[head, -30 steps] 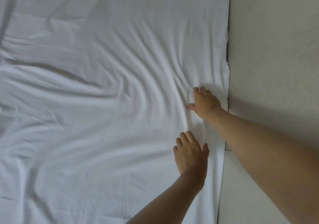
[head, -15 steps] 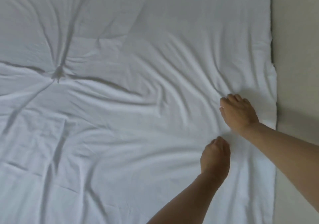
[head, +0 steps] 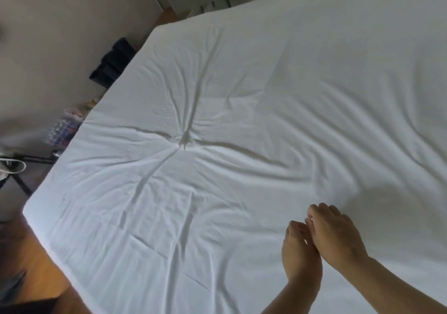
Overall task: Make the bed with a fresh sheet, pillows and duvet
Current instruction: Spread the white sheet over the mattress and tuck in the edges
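Left hand (head: 301,258) low right of view, over white sheet (head: 217,192), fingers together and lightly curled; whether it touches cloth, cannot tell. Right hand (head: 335,235) just beside it, touching left hand's edge, fingers bent downward toward sheet; grip on fabric cannot tell. Sheet spread across whole bed, creases radiating from puckered point (head: 185,142) near middle. Wooden floor (head: 31,260) at lower left. Beyond bed's left edge: dark folded items (head: 112,62), blurred colourful clutter (head: 64,127) against pale wall (head: 60,23).
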Demonstrator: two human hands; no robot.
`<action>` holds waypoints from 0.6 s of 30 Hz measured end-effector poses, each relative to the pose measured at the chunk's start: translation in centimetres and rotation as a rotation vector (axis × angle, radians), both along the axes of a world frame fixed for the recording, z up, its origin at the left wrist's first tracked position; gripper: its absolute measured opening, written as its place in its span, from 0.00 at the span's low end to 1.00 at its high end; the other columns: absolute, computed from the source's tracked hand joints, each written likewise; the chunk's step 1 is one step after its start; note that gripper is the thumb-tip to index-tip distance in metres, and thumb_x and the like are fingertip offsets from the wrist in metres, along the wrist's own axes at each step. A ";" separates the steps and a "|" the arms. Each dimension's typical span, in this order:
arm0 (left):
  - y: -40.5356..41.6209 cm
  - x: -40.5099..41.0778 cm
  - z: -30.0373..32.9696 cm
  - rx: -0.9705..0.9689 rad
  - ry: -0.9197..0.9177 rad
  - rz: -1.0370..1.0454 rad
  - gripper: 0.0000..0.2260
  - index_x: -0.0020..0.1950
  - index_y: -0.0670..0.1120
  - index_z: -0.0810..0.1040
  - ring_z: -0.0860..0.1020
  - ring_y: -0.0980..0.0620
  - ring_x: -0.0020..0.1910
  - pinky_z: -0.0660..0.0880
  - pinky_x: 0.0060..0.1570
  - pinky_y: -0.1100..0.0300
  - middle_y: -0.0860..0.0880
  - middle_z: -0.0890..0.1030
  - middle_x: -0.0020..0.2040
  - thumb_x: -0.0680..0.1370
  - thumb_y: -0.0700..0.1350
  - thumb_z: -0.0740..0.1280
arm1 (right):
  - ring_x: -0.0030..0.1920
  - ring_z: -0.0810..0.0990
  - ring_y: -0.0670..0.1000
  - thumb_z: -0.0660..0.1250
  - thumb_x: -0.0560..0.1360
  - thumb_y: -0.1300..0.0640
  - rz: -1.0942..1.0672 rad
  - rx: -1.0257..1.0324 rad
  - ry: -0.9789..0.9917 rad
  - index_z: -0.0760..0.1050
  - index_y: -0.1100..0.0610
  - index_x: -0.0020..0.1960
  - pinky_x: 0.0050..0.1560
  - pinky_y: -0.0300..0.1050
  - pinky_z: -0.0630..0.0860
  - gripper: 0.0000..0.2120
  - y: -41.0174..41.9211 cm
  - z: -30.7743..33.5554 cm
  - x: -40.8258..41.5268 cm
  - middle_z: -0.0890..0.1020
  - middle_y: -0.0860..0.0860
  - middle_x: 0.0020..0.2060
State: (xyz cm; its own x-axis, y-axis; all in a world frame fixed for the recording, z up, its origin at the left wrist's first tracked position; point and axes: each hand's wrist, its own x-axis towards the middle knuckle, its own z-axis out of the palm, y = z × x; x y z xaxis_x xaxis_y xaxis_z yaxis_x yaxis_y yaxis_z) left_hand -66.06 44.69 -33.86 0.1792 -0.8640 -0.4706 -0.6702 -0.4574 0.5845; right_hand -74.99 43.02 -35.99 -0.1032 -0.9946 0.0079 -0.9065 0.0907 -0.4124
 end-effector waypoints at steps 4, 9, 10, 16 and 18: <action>1.1 2.2 0.3 -0.004 -0.024 -0.008 0.12 0.48 0.53 0.72 0.78 0.60 0.44 0.74 0.43 0.63 0.59 0.80 0.46 0.80 0.60 0.57 | 0.31 0.77 0.57 0.80 0.63 0.61 0.020 0.061 -0.001 0.73 0.56 0.36 0.30 0.51 0.75 0.15 1.4 0.2 1.4 0.75 0.51 0.30; 2.7 2.9 1.2 -0.038 0.016 -0.015 0.11 0.47 0.54 0.72 0.78 0.60 0.43 0.73 0.43 0.63 0.58 0.80 0.45 0.82 0.58 0.58 | 0.39 0.80 0.58 0.76 0.70 0.58 -0.060 0.136 -0.067 0.76 0.57 0.42 0.38 0.51 0.76 0.09 3.3 2.1 2.2 0.79 0.52 0.36; 3.3 2.7 1.4 -0.033 0.034 -0.009 0.11 0.46 0.54 0.73 0.78 0.59 0.43 0.73 0.42 0.62 0.58 0.80 0.44 0.81 0.58 0.58 | 0.45 0.81 0.58 0.71 0.75 0.56 -0.081 0.155 -0.080 0.76 0.58 0.46 0.44 0.52 0.76 0.06 4.0 2.9 2.3 0.80 0.53 0.41; 10.0 1.0 1.5 0.007 0.085 -0.099 0.09 0.50 0.49 0.74 0.78 0.51 0.42 0.68 0.40 0.57 0.58 0.78 0.41 0.82 0.53 0.60 | 0.59 0.76 0.57 0.57 0.83 0.52 -0.186 0.344 -0.062 0.73 0.59 0.61 0.58 0.52 0.71 0.13 11.0 4.3 1.0 0.79 0.55 0.56; 12.9 1.0 1.4 0.023 0.085 -0.150 0.09 0.50 0.49 0.74 0.78 0.51 0.42 0.69 0.39 0.57 0.58 0.78 0.41 0.82 0.53 0.60 | 0.58 0.76 0.57 0.57 0.83 0.52 -0.216 0.391 -0.071 0.73 0.59 0.60 0.57 0.51 0.71 0.13 14.4 4.0 0.5 0.79 0.55 0.56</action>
State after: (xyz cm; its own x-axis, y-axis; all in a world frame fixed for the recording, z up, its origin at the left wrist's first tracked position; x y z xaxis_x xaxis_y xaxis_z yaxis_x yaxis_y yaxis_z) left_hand -65.09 57.56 -32.42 0.0073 -0.8671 -0.4982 -0.6803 -0.3694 0.6330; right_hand -74.50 57.42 -31.97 -0.2958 -0.8770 -0.3787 -0.8201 0.4364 -0.3701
